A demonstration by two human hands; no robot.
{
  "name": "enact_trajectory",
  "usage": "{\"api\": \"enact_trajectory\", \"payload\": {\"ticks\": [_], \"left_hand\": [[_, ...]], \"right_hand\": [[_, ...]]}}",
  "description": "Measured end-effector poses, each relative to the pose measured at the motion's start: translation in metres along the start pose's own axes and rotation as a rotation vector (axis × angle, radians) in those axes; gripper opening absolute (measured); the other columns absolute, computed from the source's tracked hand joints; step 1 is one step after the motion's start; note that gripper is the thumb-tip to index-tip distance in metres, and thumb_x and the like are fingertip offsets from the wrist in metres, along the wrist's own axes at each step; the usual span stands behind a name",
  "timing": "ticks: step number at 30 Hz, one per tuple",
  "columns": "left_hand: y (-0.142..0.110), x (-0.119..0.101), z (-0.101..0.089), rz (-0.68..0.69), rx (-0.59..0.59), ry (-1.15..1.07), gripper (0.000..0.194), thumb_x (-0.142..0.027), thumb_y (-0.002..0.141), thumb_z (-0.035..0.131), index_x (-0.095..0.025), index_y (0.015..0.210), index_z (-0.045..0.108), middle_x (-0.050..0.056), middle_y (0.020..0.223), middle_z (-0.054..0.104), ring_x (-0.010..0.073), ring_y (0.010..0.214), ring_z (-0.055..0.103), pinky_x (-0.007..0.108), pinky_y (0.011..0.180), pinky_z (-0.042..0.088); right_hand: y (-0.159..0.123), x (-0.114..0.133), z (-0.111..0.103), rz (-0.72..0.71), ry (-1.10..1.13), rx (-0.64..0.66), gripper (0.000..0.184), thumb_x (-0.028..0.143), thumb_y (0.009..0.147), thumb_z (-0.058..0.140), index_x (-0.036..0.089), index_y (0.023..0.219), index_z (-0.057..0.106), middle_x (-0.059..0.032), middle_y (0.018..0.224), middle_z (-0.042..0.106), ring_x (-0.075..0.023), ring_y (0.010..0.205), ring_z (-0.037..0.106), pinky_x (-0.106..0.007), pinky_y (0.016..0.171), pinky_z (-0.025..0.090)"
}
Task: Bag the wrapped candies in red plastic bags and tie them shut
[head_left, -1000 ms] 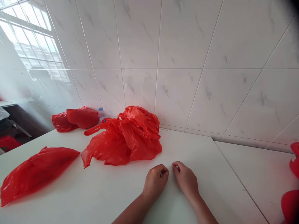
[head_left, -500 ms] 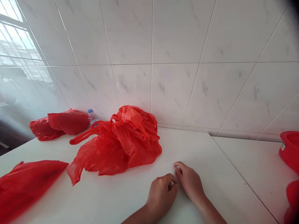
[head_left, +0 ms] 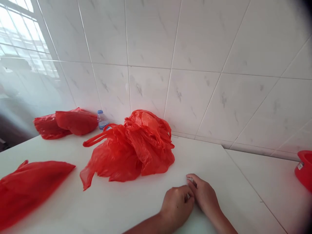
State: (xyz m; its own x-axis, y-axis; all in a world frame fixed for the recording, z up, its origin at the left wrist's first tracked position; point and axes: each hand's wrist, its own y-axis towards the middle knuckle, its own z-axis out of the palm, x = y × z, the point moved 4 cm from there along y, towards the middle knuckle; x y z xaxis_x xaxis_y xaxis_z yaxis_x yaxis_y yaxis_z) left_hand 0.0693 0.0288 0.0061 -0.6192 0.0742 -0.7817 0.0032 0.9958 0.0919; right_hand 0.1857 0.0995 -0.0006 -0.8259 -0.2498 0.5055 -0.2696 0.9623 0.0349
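Note:
My left hand [head_left: 177, 205] and my right hand [head_left: 204, 196] rest side by side on the white table [head_left: 122, 208] near its front edge, fingertips touching each other. Both have curled fingers pinched round something small and pale that I cannot make out. A crumpled heap of red plastic bags [head_left: 131, 149] lies just beyond the hands, toward the tiled wall.
A flat red bag [head_left: 29, 188] lies at the left front, and more red bags [head_left: 65, 123] sit at the back left beside a small water bottle [head_left: 102, 119]. A red basin [head_left: 303, 169] stands on the tiled ledge at the right.
My two hands have come together, the left moving right until the fingertips meet. The view has swung slightly, and the bags have stayed put.

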Motion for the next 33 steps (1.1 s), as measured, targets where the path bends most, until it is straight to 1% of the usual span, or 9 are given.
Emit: {"api": "enact_trajectory", "payload": {"ticks": [2,4,9,13,20,24,27,30,33], "left_hand": [[0.0,-0.005,-0.003,0.02,-0.001,0.025,0.022,-0.02,0.076,0.046,-0.024,0.077,0.068,-0.004,0.063,0.063,0.0119,0.057,0.052,0.021,0.055,0.035],[0.0,-0.006,-0.003,0.006,0.005,0.014,0.022,-0.022,0.077,0.046,-0.024,0.078,0.068,-0.003,0.064,0.062,0.0122,0.058,0.052,0.022,0.056,0.035],[-0.003,-0.005,0.003,-0.02,0.002,0.003,0.023,-0.021,0.078,0.046,-0.022,0.086,0.068,-0.003,0.071,0.062,0.0128,0.066,0.052,0.023,0.061,0.034],[-0.005,-0.008,0.004,-0.019,-0.021,0.025,0.025,-0.022,0.079,0.044,-0.023,0.09,0.068,-0.003,0.071,0.061,0.0131,0.066,0.052,0.023,0.06,0.034],[-0.007,-0.006,0.003,0.011,-0.039,0.054,0.025,-0.021,0.079,0.044,-0.023,0.084,0.068,-0.002,0.066,0.062,0.0131,0.061,0.052,0.023,0.059,0.035],[-0.008,-0.004,0.003,0.015,-0.028,0.03,0.024,-0.02,0.077,0.046,-0.024,0.081,0.069,-0.003,0.065,0.063,0.0125,0.059,0.051,0.022,0.058,0.036],[-0.008,-0.004,0.002,0.011,-0.022,0.002,0.023,-0.019,0.075,0.047,-0.024,0.079,0.069,-0.004,0.064,0.062,0.0119,0.058,0.051,0.022,0.058,0.036],[-0.006,-0.002,0.001,0.005,-0.03,-0.025,0.024,-0.019,0.074,0.046,-0.024,0.08,0.069,-0.004,0.065,0.063,0.0114,0.059,0.051,0.021,0.058,0.037],[-0.002,-0.001,0.001,0.0,-0.041,-0.048,0.026,-0.018,0.074,0.044,-0.022,0.082,0.069,-0.003,0.067,0.064,0.0117,0.059,0.052,0.021,0.056,0.038]], "right_hand": [[0.0,0.001,-0.003,-0.024,-0.031,-0.008,0.03,0.039,0.085,0.039,0.028,0.1,0.063,0.0008,0.083,0.071,-0.0185,0.078,0.064,-0.027,0.065,0.041],[-0.001,0.002,-0.005,-0.052,-0.056,-0.021,0.029,0.036,0.085,0.041,0.027,0.098,0.064,-0.0002,0.083,0.071,-0.0183,0.077,0.063,-0.026,0.063,0.039],[-0.007,-0.005,-0.003,-0.03,-0.041,0.0,0.029,0.035,0.085,0.042,0.028,0.104,0.063,0.0009,0.084,0.069,-0.0153,0.076,0.06,-0.025,0.065,0.036],[-0.011,-0.006,-0.004,-0.022,-0.019,0.001,0.027,0.034,0.084,0.044,0.028,0.1,0.064,0.0014,0.081,0.068,-0.0151,0.074,0.059,-0.025,0.065,0.036],[-0.01,-0.002,-0.006,-0.035,0.004,-0.002,0.028,0.035,0.085,0.041,0.028,0.1,0.064,0.0008,0.085,0.071,-0.0166,0.074,0.062,-0.026,0.063,0.038],[-0.009,-0.003,-0.004,-0.02,0.035,0.037,0.031,0.037,0.084,0.041,0.027,0.103,0.062,0.0002,0.089,0.071,-0.0182,0.081,0.063,-0.028,0.069,0.041],[-0.01,-0.007,-0.001,-0.013,0.071,0.042,0.032,0.039,0.084,0.041,0.026,0.105,0.062,0.0004,0.086,0.07,-0.0186,0.08,0.063,-0.029,0.072,0.043],[-0.011,-0.012,0.002,-0.009,0.132,0.026,0.033,0.042,0.083,0.042,0.027,0.105,0.062,0.001,0.081,0.068,-0.0188,0.076,0.063,-0.03,0.071,0.044],[-0.012,-0.013,-0.004,0.031,0.239,-0.05,0.035,0.044,0.082,0.043,0.026,0.106,0.061,0.0009,0.073,0.065,-0.0187,0.07,0.062,-0.029,0.068,0.046]]}}
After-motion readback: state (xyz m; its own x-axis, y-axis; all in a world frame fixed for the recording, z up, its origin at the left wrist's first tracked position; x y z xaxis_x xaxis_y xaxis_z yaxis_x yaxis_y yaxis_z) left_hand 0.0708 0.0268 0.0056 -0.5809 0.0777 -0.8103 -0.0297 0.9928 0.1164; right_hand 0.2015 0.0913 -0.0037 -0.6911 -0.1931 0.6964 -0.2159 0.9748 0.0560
